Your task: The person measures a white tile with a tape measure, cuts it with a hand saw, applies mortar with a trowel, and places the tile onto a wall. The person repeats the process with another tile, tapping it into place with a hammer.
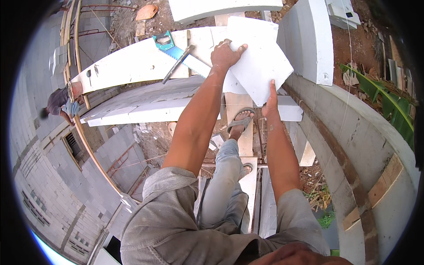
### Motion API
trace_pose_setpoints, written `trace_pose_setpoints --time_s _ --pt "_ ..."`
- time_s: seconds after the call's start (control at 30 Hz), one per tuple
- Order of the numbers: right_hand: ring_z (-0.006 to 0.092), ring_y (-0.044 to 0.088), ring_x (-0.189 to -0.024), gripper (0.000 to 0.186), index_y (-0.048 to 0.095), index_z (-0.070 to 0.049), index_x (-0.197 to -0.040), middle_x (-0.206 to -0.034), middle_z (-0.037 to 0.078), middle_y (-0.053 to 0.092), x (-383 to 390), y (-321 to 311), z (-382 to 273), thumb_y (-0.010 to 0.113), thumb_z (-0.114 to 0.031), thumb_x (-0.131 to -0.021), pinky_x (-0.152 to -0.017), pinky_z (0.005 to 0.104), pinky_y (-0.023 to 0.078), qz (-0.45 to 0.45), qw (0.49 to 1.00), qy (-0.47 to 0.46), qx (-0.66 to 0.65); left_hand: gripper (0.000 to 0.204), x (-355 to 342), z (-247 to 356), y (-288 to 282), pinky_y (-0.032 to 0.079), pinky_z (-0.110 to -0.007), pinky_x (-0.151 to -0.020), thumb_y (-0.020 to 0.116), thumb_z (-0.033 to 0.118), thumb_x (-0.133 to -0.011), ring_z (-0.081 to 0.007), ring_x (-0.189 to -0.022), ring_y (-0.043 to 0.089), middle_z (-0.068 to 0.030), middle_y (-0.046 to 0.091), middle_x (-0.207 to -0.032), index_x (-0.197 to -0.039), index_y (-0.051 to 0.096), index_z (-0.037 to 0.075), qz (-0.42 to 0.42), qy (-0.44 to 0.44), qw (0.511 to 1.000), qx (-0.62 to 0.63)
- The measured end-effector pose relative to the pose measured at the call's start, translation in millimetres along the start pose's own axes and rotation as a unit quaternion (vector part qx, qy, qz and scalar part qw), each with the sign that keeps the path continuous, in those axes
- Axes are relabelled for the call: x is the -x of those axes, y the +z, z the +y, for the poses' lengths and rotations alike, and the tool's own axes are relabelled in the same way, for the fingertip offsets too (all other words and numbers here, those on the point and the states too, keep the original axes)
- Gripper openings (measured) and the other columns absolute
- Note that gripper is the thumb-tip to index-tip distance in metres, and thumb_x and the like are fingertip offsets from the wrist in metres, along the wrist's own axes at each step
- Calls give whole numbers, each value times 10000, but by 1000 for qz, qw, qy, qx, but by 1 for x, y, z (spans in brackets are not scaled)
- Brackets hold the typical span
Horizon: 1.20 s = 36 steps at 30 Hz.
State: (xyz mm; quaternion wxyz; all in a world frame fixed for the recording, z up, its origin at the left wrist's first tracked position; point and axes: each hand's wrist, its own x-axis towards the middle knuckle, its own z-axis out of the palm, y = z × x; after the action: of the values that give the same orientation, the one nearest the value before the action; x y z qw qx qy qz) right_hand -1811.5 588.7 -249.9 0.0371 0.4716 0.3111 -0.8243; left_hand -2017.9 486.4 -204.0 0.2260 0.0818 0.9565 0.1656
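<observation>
A white lightweight block (260, 62) with an angled corner is between my hands. My left hand (226, 55) grips its upper left edge, and my right hand (270, 101) holds its lower right edge. Another white piece (254, 24) lies under or behind it. Left of the block, a handsaw (176, 53) with a teal handle lies on the white plank-like surface (128, 62), and a dark metal tool (176, 66) lies across or beside its blade.
My sandalled feet stand on a narrow board (245, 148). A curved concrete wall (366, 128) runs along the right. A co-worker (62, 101) bends by bamboo poles (78, 35) at the left. Rubble (150, 132) and a block wall (44, 168) show below.
</observation>
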Motion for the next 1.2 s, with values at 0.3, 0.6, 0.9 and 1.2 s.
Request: trace_pose_setpoints --time_s 0.3,0.6,0.9,1.2 --pt "269 547 -1173 785 510 68 -1327 -1274 198 577 213 -60 39 738 -477 -810 -983 394 429 49 991 51 115 849 228 -39 -19 484 -484 -907 504 684 -876 -462 -1057 601 -345 594 -1124 -1131 565 -123 -3 -13 1000 11" --pt "297 566 -1163 837 464 68 -1349 -1259 247 577 507 -155 125 772 -464 -781 -970 389 442 152 956 27 249 868 495 -61 8 460 -459 -935 427 727 -888 -434 -1069 602 -319 604 -1160 -1116 586 -95 -173 -65 972 144" --pt "475 347 -1294 1329 21 27 -1521 -1455 349 278 765 -204 185 843 -495 -616 -1106 502 295 302 822 -194 442 1135 681 -20 -24 303 -576 -1052 202 905 -782 -409 -1303 385 -213 330 -1495 -1504 233 30 -402 -126 818 391" --pt "442 423 -1264 1278 234 145 -1409 -1306 347 420 827 -176 250 897 -500 -527 -1078 468 359 461 852 -145 202 1109 712 38 4 204 -598 -1099 351 871 -785 -421 -1381 261 -223 220 -1548 -1541 152 84 -582 18 786 208"
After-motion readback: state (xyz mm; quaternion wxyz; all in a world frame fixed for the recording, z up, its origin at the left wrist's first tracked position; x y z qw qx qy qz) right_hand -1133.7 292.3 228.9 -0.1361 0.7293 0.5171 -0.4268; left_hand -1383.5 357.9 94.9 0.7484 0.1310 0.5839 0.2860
